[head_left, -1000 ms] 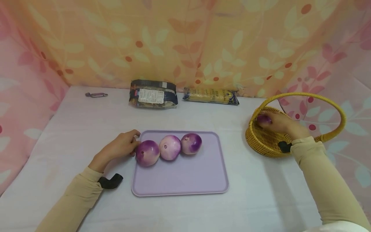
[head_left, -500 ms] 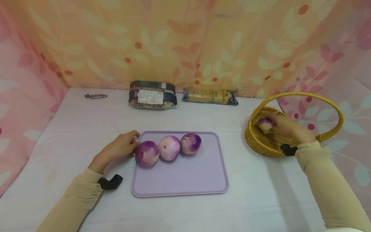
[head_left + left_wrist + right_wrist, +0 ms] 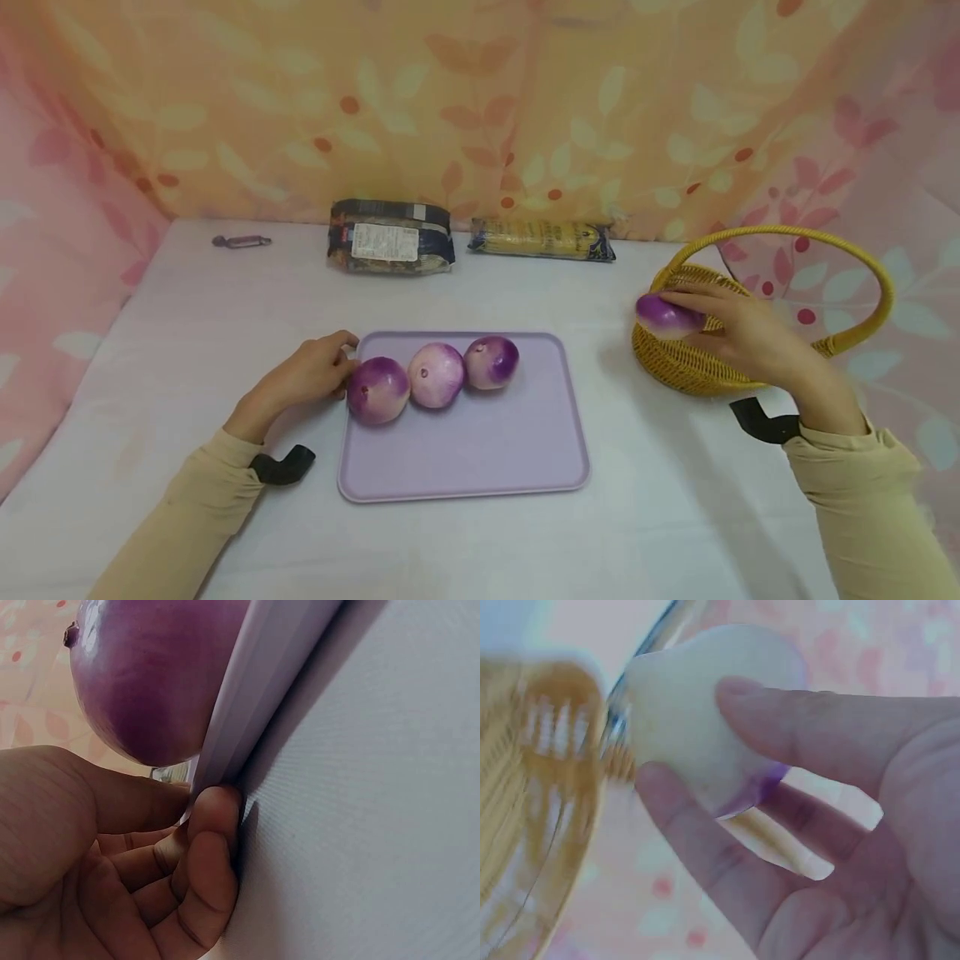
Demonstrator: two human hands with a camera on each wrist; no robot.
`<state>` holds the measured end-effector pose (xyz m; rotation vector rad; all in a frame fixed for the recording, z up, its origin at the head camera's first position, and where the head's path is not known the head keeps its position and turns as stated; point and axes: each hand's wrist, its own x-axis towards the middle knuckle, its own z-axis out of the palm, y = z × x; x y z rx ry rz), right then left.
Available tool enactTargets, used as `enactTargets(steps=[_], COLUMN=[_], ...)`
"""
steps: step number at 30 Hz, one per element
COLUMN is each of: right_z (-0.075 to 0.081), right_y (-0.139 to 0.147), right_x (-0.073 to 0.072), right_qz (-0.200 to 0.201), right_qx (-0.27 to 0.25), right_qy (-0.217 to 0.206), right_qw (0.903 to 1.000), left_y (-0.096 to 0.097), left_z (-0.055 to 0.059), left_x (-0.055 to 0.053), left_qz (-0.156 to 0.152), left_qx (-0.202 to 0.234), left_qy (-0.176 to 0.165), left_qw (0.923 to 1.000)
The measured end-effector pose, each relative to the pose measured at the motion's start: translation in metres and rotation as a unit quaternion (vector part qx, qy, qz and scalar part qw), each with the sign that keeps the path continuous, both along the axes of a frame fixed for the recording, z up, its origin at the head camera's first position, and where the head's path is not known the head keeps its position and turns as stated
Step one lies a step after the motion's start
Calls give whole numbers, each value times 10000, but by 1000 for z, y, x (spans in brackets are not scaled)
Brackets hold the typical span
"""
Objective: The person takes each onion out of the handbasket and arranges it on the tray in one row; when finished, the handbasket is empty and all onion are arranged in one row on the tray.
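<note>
My right hand (image 3: 746,333) grips a round purple-and-white vegetable (image 3: 667,317) between thumb and fingers, over the left side of the yellow wicker basket (image 3: 686,371). Its pale, cream-coloured underside shows in the right wrist view. At the tray's upper left edge, my left hand (image 3: 311,371) pinches the rim of the lilac tray (image 3: 238,712), thumb on top and curled fingers against the outside. Three similar vegetables lie in a row on the tray: a large one (image 3: 378,391) beside my left fingers, a paler one (image 3: 436,376), and a smaller one (image 3: 491,362).
Along the back of the white-covered table lie a dark food packet (image 3: 390,237), a long yellow packet (image 3: 540,239) and a small peeler-like tool (image 3: 242,241). The basket's tall handle (image 3: 862,258) arches toward the right. Patterned cloth hangs behind and at both sides.
My right hand has lifted the round vegetable from inside the basket, up to its left rim. My left hand stays at the tray edge, and the three vegetables on the tray keep their places.
</note>
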<state>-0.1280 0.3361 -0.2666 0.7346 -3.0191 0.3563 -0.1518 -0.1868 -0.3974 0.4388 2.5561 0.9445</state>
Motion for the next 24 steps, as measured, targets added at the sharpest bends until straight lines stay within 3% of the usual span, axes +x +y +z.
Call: enactTargets(steps=[3,8,13,24], right_z=[-7,-30,-52,-79], right_y=[-28,-65,-82,-95], right_x=[5,12,14,14], right_qz=[529,1197,1419,1563], right_qx=[-70,-30,-50,12], right_qy=[250,176,-14,112], right_qw=[9983,9926,9899,9876], left_y=[-1,0,1,0], left_z=[1,3,2,5], left_x=[0,0,1,2], left_qz=[32,43,63,44], left_qx=[5,39,57,38], left_qy=[-26,-83,-83,-22], left_qw=[10000,9999,9999,10000])
